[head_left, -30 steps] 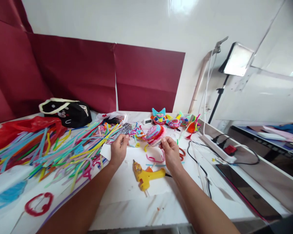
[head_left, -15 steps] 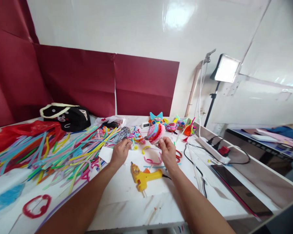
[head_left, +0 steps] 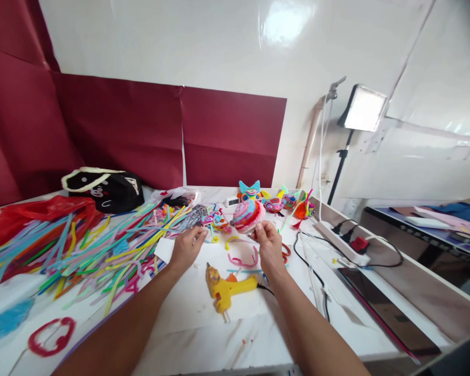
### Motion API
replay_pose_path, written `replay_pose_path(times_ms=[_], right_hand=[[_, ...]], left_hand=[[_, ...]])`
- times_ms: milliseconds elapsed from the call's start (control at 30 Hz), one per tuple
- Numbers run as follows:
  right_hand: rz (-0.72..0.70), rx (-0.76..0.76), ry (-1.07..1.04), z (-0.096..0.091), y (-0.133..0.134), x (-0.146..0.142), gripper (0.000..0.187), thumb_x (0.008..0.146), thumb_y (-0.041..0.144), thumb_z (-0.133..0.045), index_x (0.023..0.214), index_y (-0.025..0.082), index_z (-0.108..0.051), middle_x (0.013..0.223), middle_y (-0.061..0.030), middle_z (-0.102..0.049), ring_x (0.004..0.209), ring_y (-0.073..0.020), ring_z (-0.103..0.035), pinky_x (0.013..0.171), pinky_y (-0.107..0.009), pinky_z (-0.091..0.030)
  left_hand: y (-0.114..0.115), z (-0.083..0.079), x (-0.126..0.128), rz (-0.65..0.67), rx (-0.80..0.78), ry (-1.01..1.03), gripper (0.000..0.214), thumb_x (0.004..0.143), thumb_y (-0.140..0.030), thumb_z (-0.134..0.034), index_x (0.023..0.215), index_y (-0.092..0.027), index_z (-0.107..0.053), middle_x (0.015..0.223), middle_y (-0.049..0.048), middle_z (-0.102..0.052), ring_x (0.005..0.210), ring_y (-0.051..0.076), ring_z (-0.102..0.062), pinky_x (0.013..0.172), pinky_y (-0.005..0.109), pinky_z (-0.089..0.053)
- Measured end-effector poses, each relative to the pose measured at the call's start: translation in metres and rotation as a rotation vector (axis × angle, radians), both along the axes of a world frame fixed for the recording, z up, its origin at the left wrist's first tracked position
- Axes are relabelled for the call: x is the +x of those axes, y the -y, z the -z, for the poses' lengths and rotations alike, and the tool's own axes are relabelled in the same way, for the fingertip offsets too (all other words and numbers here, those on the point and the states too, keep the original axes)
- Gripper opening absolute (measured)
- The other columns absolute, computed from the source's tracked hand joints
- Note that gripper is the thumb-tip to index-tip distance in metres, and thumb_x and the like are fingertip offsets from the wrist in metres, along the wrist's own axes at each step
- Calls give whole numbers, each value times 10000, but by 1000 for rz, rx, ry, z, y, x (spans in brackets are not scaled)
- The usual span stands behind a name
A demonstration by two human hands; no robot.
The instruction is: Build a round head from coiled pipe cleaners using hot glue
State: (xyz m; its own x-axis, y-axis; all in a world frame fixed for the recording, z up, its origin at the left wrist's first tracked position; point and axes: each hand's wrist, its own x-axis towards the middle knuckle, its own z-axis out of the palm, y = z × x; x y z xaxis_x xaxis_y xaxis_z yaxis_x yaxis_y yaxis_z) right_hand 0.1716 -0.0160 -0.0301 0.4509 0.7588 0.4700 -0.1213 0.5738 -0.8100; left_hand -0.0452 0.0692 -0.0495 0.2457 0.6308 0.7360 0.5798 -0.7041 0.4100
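My right hand (head_left: 269, 245) is closed on a round craft piece (head_left: 248, 215) wound from pink, blue and orange pipe cleaners, held just above the white table (head_left: 203, 334). My left hand (head_left: 187, 245) reaches toward the edge of the pile of coloured pipe cleaners (head_left: 102, 245), with its fingers pinched near a blue-green strand; what it grips, if anything, is too small to make out. A yellow glue gun (head_left: 227, 290) lies on white paper between my forearms. Bent pink pipe-cleaner pieces (head_left: 243, 258) lie under my right hand.
Finished colourful craft figures (head_left: 274, 201) stand at the table's back. A black bag (head_left: 104, 189) and a red plastic bag (head_left: 39, 209) sit at the left. A power strip (head_left: 340, 241) with black cables lies at the right, near a lamp on a stand (head_left: 362, 109).
The view shifted slightly. My left hand has dropped a little lower and to the left, away from the craft piece. My right hand keeps hold of the round piece.
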Motion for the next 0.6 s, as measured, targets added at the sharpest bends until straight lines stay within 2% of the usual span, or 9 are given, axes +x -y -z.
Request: replay_pose_path(times_ms=[167, 300, 533, 600], right_hand=[[-136, -20, -129, 0, 1, -7, 328, 770, 477, -704, 696, 187, -572, 595, 46, -527, 589, -110, -449, 603, -244, -352], [-248, -45, -273, -2, 3, -13, 319, 734, 448, -741, 686, 185, -566, 582, 49, -533, 562, -95, -449, 586, -226, -362], [-410, -118, -502, -7, 6, -18, 307, 633, 365, -820, 666, 174, -582, 552, 44, -559, 534, -76, -480, 554, -191, -403], [-446, -135, -559, -7, 6, -20, 292, 619, 327, -827, 666, 173, -584, 553, 45, -565, 535, -73, -491, 554, -186, -418]], left_hand=[[0, -1, -1, -43, -4, -23, 316, 917, -394, -439, 694, -199, -550, 587, -24, -571, 593, 139, -538, 621, 257, -390], [0, 0, 0, -37, -4, -49, 312, 924, -381, -420, 703, -203, -549, 557, -33, -541, 585, 138, -536, 611, 252, -396], [-6, 3, -1, -29, -9, -71, 266, 934, -337, -398, 845, -206, -611, 586, -30, -596, 623, 150, -580, 665, 266, -440], [-8, 4, -2, -28, 32, -88, 264, 942, -317, -390, 897, -203, -624, 597, -30, -608, 618, 149, -587, 671, 271, -449]])
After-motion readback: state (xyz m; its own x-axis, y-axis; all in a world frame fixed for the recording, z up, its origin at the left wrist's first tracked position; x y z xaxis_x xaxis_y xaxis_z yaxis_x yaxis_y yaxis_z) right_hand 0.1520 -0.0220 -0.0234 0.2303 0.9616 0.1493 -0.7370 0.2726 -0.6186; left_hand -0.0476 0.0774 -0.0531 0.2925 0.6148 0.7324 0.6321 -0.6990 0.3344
